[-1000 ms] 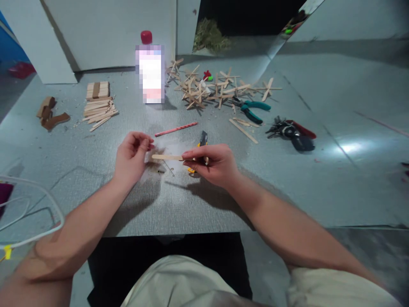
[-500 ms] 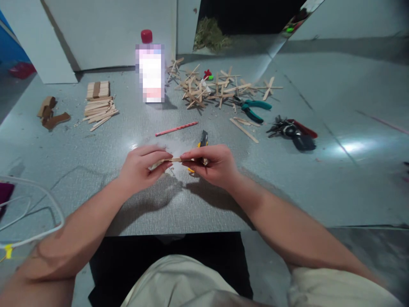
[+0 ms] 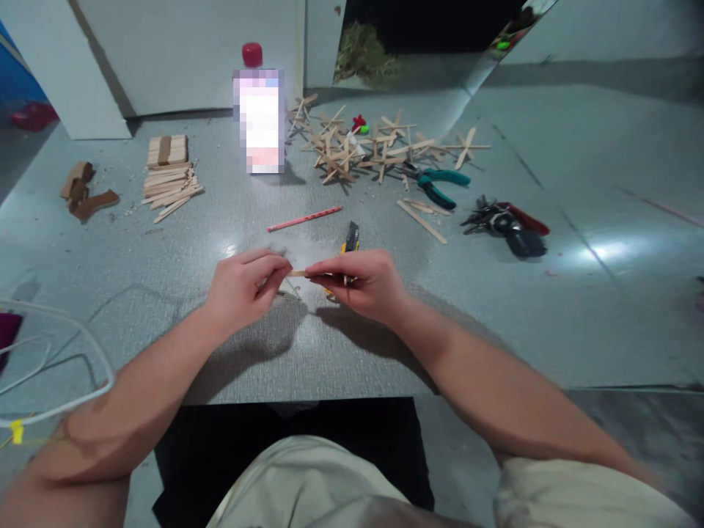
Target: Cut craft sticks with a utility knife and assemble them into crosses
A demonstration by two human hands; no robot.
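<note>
A small pale wooden stick [image 3: 298, 273] spans the gap between my two hands, above the grey table. My left hand [image 3: 245, 286] pinches its left end between thumb and fingertips. My right hand [image 3: 366, 284] is closed on the other end, with most of the stick hidden inside the fingers. Directly behind the right hand lies a yellow and black utility knife [image 3: 350, 238], partly covered by that hand. Beyond both hands rests a red patterned pencil [image 3: 304, 218].
Crossed wooden sticks [image 3: 341, 150] are heaped at the back, with teal-handled pliers [image 3: 437, 183] beside them. Keys [image 3: 503, 224] lie to the right. Loose sticks [image 3: 173, 187] and a banded stick bundle [image 3: 168, 150] sit left of a blurred-out bottle [image 3: 261, 121] with a red cap.
My left hand's fingertips have drawn in and shifted slightly left along the stick. The right hand has edged slightly left. The things on the table have stayed in place.
</note>
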